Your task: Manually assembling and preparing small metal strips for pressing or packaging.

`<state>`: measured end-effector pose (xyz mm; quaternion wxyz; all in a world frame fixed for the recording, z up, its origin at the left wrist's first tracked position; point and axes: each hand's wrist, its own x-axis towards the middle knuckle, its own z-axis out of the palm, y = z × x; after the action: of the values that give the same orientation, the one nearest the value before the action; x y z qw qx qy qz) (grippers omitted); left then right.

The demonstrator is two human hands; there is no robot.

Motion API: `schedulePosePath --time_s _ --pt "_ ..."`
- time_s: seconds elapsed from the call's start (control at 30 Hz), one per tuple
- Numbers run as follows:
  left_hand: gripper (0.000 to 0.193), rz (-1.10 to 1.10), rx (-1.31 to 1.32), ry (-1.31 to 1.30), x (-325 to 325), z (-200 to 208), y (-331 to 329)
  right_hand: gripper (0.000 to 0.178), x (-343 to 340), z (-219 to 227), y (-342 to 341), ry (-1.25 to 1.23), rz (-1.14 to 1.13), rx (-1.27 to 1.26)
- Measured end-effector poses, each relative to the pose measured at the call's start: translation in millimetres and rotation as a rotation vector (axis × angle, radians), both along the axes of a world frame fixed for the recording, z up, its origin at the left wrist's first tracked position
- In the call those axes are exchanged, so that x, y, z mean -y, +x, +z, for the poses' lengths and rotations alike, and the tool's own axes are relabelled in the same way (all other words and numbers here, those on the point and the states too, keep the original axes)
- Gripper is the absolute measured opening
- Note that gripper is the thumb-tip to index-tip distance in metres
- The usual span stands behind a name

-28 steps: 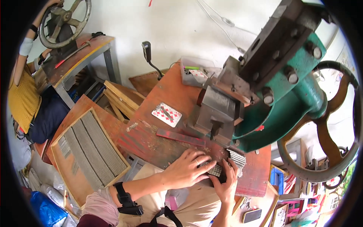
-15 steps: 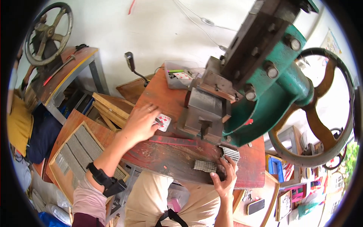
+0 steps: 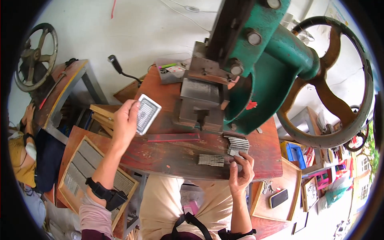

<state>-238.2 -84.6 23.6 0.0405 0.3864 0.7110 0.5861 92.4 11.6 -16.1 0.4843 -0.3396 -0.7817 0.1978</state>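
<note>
A playing card [image 3: 148,114], its grey patterned back showing, is pinched between the thumb and fingers of my left hand [image 3: 126,119]. It is held up over the left part of the red-brown worktable [image 3: 155,100]. My right hand [image 3: 241,175] is at the table's front edge, fingers curled; a small grey thing shows between thumb and forefinger, too hidden to name. Just beyond those fingers lies a stack of thin grey strips [image 3: 237,143]. A second strip stack [image 3: 211,160] sits left of my right thumb. A flat red-edged bar [image 3: 173,137] lies behind it.
A green press [image 3: 276,88] with a large handwheel [image 3: 334,120] fills the right, its metal bed [image 3: 202,108] near the middle. A clear box [image 3: 170,80] holds cards. Wooden trays [image 3: 86,146] flank my legs; a phone [image 3: 278,198] lies in the right one. Another person's hand [image 3: 29,115] shows far left.
My left hand has lifted the card off the table and turned it back side out. My right hand stays by the strips, its fingers drawn slightly back. The view has shifted.
</note>
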Motion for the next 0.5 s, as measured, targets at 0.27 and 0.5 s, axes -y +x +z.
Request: schedulePosePath --time_s 0.27,0.5 --pt "0.017 -0.250 0.087 -0.021 36.6 12.9 78.8 0.018 25.5 15.2 -0.9 -0.123 -0.092 0.007" --pt "0.006 -0.546 -0.202 -0.204 63.2 -3.8 132.6 0.036 110.1 -10.1 -26.3 -0.432 0.348 -0.152"
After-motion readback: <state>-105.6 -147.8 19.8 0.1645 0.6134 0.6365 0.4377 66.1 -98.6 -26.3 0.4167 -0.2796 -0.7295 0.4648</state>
